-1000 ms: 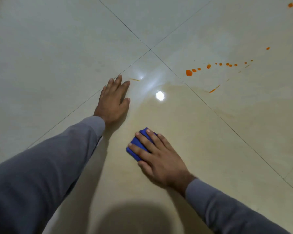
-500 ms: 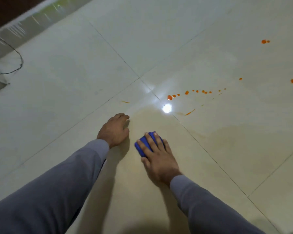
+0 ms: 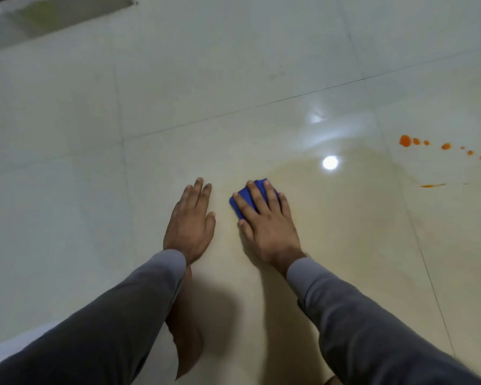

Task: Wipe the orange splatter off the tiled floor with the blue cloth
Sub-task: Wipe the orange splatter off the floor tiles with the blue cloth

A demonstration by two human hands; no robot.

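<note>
Both hands shifted left; blue cloth [image 3: 246, 196] lies under right fingers [image 3: 257, 195].

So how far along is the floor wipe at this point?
Partly done. A faint wiped film on the tile suggests that patch has been gone over. The right hand presses the blue cloth flat; the left hand rests on the floor. Left: the orange drops and a streak, apart from the cloth.
</note>
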